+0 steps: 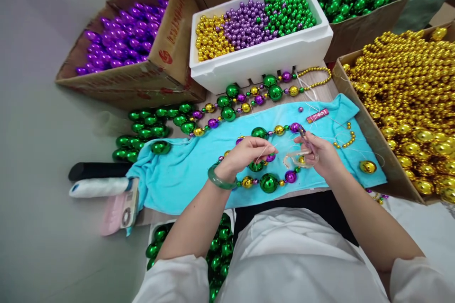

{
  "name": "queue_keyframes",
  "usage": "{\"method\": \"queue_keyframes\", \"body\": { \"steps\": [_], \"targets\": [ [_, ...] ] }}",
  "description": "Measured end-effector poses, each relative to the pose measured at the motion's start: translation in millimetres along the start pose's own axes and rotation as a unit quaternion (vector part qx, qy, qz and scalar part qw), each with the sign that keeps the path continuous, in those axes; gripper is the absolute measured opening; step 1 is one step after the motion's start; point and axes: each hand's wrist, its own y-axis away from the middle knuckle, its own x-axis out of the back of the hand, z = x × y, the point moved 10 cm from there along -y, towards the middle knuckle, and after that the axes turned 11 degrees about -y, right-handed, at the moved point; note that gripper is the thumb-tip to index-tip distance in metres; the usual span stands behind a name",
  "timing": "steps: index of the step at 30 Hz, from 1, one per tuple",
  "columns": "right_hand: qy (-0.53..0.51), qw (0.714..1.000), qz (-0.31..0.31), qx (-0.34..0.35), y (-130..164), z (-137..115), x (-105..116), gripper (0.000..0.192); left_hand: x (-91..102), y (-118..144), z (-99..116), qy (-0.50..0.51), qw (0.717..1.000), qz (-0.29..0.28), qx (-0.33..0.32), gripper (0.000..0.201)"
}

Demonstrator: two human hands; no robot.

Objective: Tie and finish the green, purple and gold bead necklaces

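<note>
**Beads strung over turquoise cloth**

Turquoise towel [185, 170] covers the table; on it lies a green, gold and purple bead strand [268, 182]. Left hand [245, 154] fingers pinch thin thread [265, 151]; right hand [318, 151] fingers pinch a small tool. Beyond stands a white foam box [270, 54] of sorted beads.

bead string [268, 182] under the hands: glossy, mirror-bright metallic green, gold, purple | towel [185, 170] beneath the hands: soft matt turquoise cloth | box [263, 54] beyond the hands: matt white foam | carton [170, 52] far left of the left hand [245, 154]: dull brown cardboard | bangle [220, 181] on that wrist: smooth, polished green
</note>
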Motion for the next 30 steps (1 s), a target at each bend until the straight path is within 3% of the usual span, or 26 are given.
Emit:
{"method": "queue_keyframes", "body": {
  "steps": [4, 8, 12, 17, 21, 26, 30],
  "targets": [
    [0.012, 0.999, 0.019, -0.034, 10, 11, 10, 0.041, 9.3, 4, -2, 0.025, 0.999, 0.025, 0.003, 0.026],
    [0.002, 0.993, 0.030, -0.113, 14, 42, 18, 0.037, 14.0, 7, -8, 0.044, 0.998, 0.032, 0.007, 0.026],
    [-0.040, 0.982, 0.029, -0.180, 7, 67, 8, 0.030, 14.3, 7, -14, 0.038, 0.999, 0.033, 0.016, 0.027],
    [-0.069, 0.975, 0.017, -0.210, -3, 70, -10, 0.032, 12.3, 9, -16, 0.032, 0.999, 0.024, 0.014, 0.029],
    [-0.069, 0.977, 0.012, -0.199, -10, 67, -14, 0.031, 11.5, 10, -16, 0.032, 0.999, 0.018, 0.010, 0.028],
    [-0.046, 0.991, 0.007, -0.128, -15, 57, -13, 0.028, 12.5, 10, -18, 0.018, 1.000, 0.017, 0.014, 0.029],
    [-0.041, 0.997, -0.023, -0.054, 0, 30, -10, 0.030, 16.6, 9, -21, 0.028, 0.999, 0.028, 0.017, 0.029]
  ]
}}
